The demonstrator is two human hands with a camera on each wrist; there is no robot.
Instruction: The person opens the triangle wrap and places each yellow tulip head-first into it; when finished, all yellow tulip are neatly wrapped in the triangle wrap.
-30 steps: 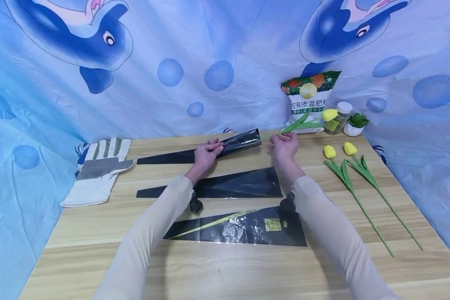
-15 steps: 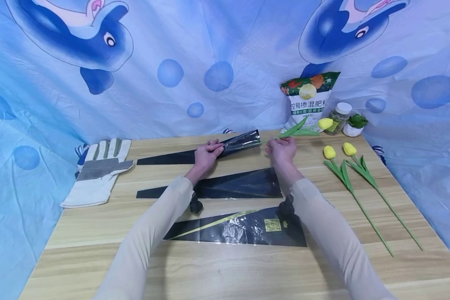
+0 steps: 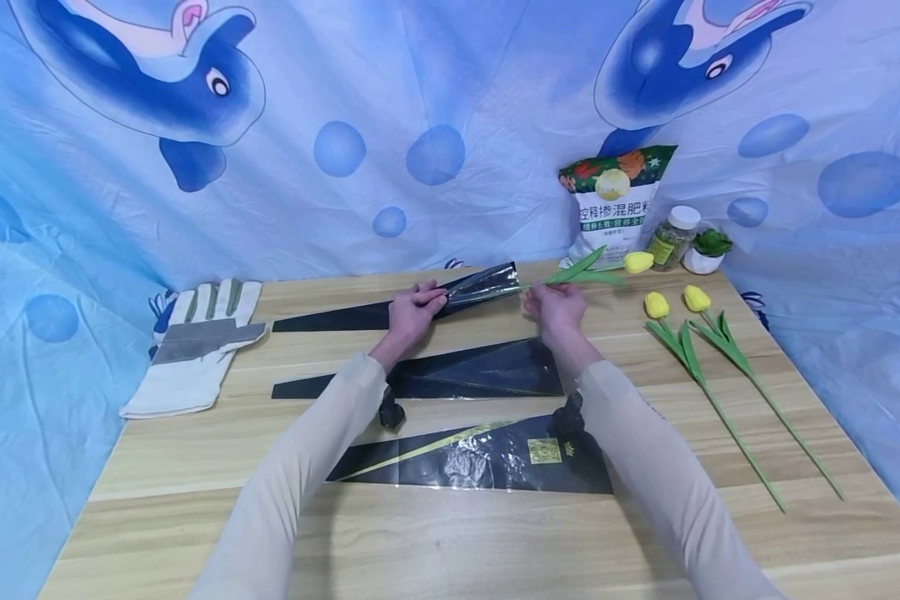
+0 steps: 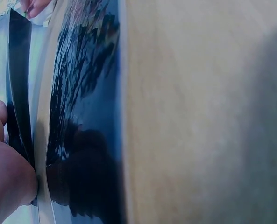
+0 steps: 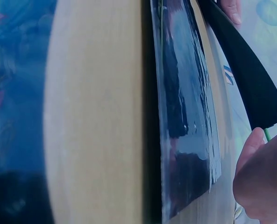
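My left hand (image 3: 416, 312) pinches a black flower sleeve (image 3: 487, 283) at the back of the table and holds its wide mouth raised toward the right. My right hand (image 3: 558, 310) pinches the stem of a yellow tulip (image 3: 637, 262) just outside that mouth. The stem's lower part runs into the sleeve, and the green leaves and yellow bloom stick out to the right. In the right wrist view a short bit of green stem (image 5: 267, 135) shows between the fingertips and the sleeve. Two more black sleeves lie flat nearer me, a plain one (image 3: 480, 371) and a gold-printed one (image 3: 480, 458).
Two yellow tulips (image 3: 727, 400) lie on the right of the table. Behind them stand a fertilizer bag (image 3: 615, 204), a lidded jar (image 3: 672, 239) and a small potted plant (image 3: 708, 250). A work glove (image 3: 198, 346) lies at the left; a printed curtain (image 3: 390, 100) hangs behind.
The right hand has moved slightly left and down, pushing the tulip's stem further into the sleeve; the bloom has come lower and closer to it. The left hand stays in place.
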